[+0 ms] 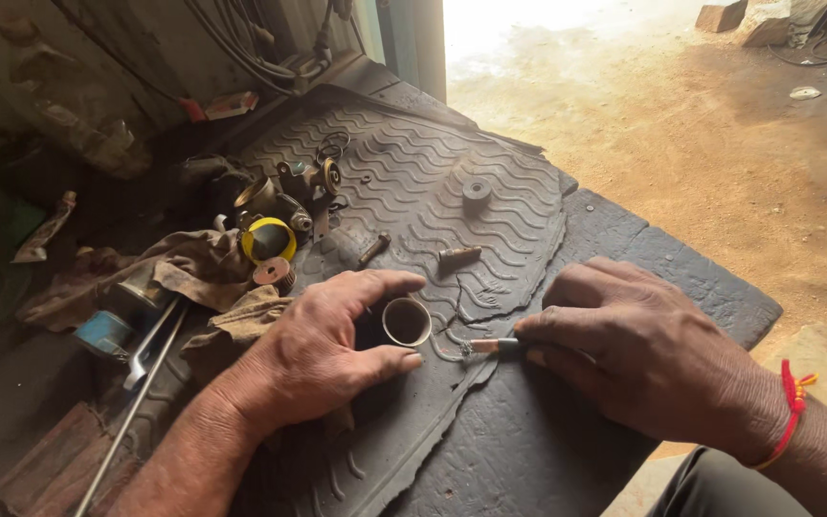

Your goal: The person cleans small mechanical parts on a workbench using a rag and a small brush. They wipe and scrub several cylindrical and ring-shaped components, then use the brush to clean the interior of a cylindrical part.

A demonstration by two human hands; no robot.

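Observation:
My left hand (323, 349) curls around a short metal ring or sleeve (407, 322) that stands on a grey rubber mat (452, 191) with a wavy tread. Thumb and forefinger bracket the ring on both sides. My right hand (638, 354) lies just right of it and pinches a thin rod-like tool (490, 346), whose tip points left at a bit of bent wire (447, 330) beside the ring. A red thread band sits on my right wrist (792, 402).
Small metal parts lie farther up the mat: a bolt (459, 254), a pin (373, 249), a round bush (477, 190). A yellow-rimmed round part (268, 239), a dirty rag (184, 268), a spanner (150, 345) and a long rod (126, 426) lie left. Sandy ground (701, 124) lies right.

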